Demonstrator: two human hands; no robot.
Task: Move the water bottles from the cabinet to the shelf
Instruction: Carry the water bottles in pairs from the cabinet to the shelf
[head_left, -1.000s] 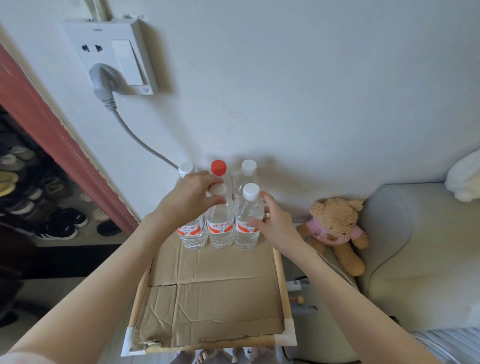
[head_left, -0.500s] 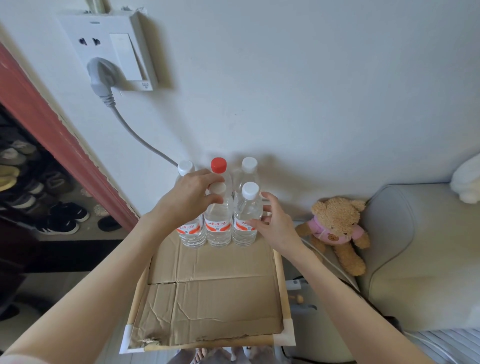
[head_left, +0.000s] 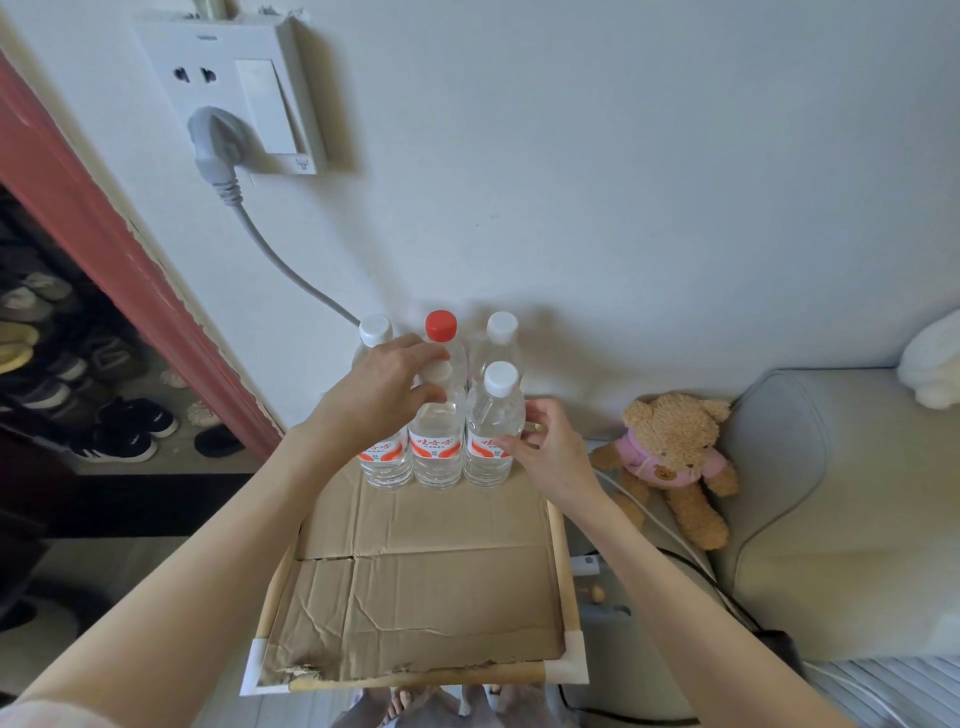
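Since a second ago my right hand (head_left: 550, 449) is easing its open grip off the front clear plastic water bottle (head_left: 492, 426), fingertips barely touching, while my left hand (head_left: 382, 392) is staying closed on the middle white-capped bottle (head_left: 435, 441) on the cardboard-lined wooden shelf (head_left: 415, 582).

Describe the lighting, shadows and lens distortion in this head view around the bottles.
Head view: soft, even daylight with no harsh glare; the water bottles cast a faint, diffuse shadow on the wall behind them; wide-angle distortion tilts the socket plate and splays the forearms outward; the left hand and right hand look sharp, and the shoes at left sit in dim shade.
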